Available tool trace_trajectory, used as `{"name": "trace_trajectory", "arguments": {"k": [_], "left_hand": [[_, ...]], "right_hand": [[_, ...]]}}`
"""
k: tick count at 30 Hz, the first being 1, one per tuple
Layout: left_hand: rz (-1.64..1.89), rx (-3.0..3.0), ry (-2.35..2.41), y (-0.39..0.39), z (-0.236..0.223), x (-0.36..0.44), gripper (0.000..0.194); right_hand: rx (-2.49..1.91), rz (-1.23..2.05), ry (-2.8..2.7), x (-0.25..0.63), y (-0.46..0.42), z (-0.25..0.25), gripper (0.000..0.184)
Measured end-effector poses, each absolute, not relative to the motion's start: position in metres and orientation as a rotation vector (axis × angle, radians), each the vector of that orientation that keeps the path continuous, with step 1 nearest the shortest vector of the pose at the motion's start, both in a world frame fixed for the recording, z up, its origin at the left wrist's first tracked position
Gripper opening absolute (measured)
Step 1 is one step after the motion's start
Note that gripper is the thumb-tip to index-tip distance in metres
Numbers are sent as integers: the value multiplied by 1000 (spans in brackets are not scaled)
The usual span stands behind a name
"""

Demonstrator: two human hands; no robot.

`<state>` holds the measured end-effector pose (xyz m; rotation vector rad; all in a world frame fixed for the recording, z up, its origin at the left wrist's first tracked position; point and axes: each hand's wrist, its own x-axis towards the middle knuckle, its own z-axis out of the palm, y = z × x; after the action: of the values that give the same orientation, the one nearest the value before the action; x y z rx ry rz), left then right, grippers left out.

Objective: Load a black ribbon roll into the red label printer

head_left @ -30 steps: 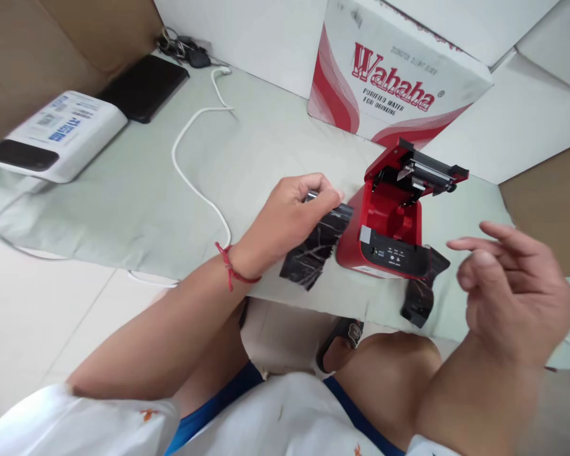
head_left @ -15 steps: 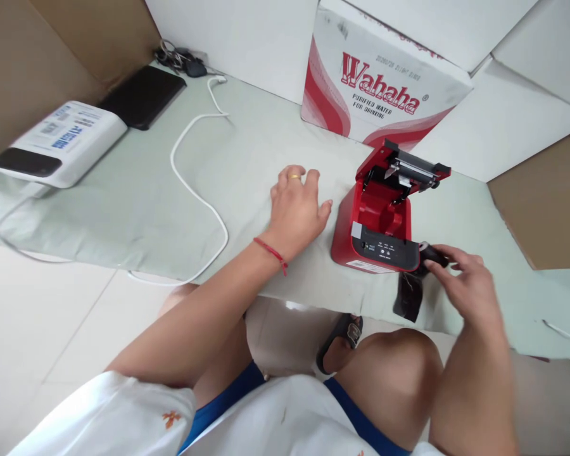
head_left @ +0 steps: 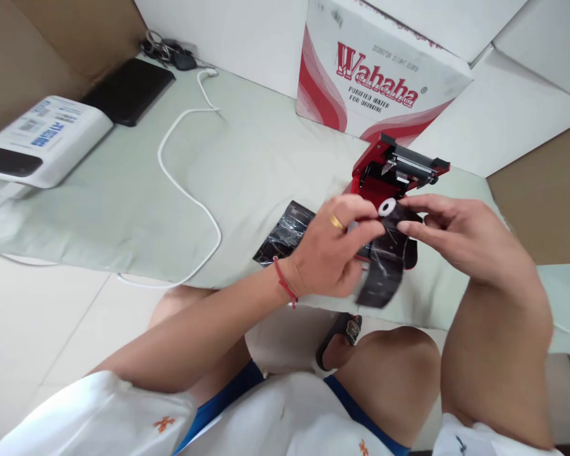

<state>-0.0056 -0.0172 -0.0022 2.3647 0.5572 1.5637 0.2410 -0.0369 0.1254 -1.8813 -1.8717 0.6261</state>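
Note:
A small red printer [head_left: 375, 183] stands on the pale green mat with its lid tipped open at the back. In front of it, both my hands hold a black roll with a white core [head_left: 387, 208], its loose dark strip hanging down. My left hand [head_left: 335, 253] pinches the roll from the left, fingers closed on it. My right hand [head_left: 456, 237] grips its right end between thumb and fingers. Another strip of black film [head_left: 285, 231] lies flat on the mat to the left of my hands.
A red and white "Wahaha" carton [head_left: 380, 76] stands behind the printer. A white cable [head_left: 190, 171] loops over the mat. At far left are a white device [head_left: 38, 136], a black flat case [head_left: 126, 88] and keys. My knees and a sandal show below the mat's edge.
My right hand took the black roll from beside the printer and lifted it in front. My left hand left the mat and closed on the roll. A black strip now lies on the mat.

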Motion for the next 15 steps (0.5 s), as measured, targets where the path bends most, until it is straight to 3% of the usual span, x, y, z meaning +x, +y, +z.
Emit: {"name": "trace_trajectory", "arguments": {"k": [7,15], "left_hand": [[1730,2557,441,-39,-15,14,48],[1693,2550,447,-41,-16,19,22]], "right_hand": [[-1965,652,-2084,226,-1,102,29],[-1967,608,-2060,215,-4,99,28]]}}
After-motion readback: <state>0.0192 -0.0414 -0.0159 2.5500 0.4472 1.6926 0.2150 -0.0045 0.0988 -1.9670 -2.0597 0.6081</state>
